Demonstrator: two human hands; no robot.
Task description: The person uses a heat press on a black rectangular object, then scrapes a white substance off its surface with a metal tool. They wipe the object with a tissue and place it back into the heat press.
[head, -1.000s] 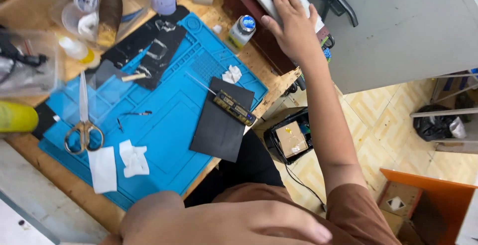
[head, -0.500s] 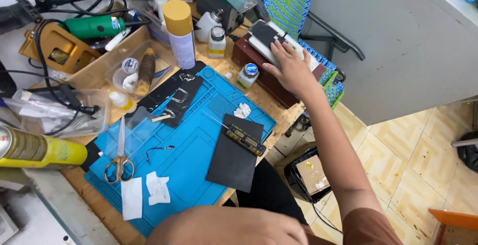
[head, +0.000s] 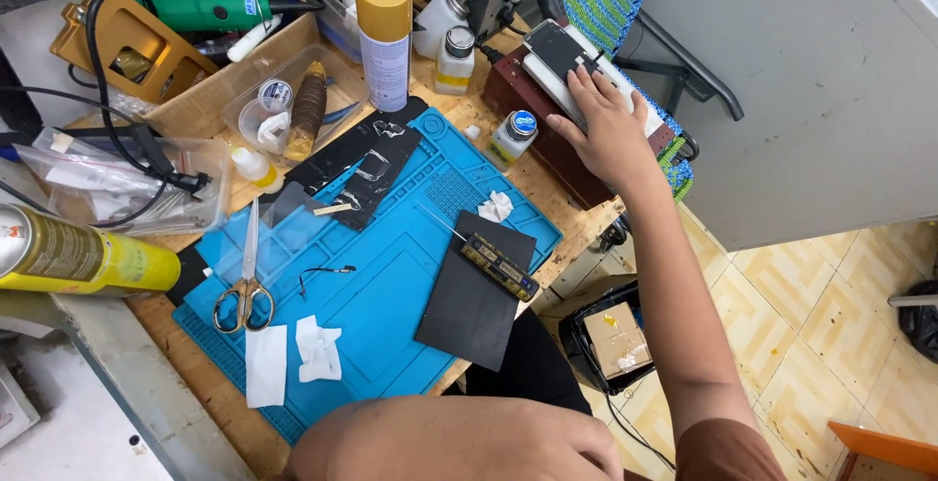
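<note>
So, right hand (head: pixel 608 127) lies flat w/ fingers spread, pressing on a dark-screened phone (head: pixel 560 49) that sits on a white slab atop a dark red box (head: pixel 547 134) at the bench's far right edge; left hand (head: pixel 459 440) is at the near edge, fingers loosely curled, palm hidden, so can't tell if it holds anything. On the blue mat (head: pixel 391 295): black rectangular sheet (head: pixel 471 295) near its right edge w/ a small dark tool (head: pixel 500 266) across it, scissors (head: pixel 246 286) and two white wipes (head: pixel 293 359) at its left corner. Yellow-capped spray can (head: pixel 384 32) w/ pale label stands at the far edge, small white bottle w/ blue round cap label (head: pixel 514 136) just left of the box, yellow can (head: pixel 73 251) lying at the left edge.
</note>
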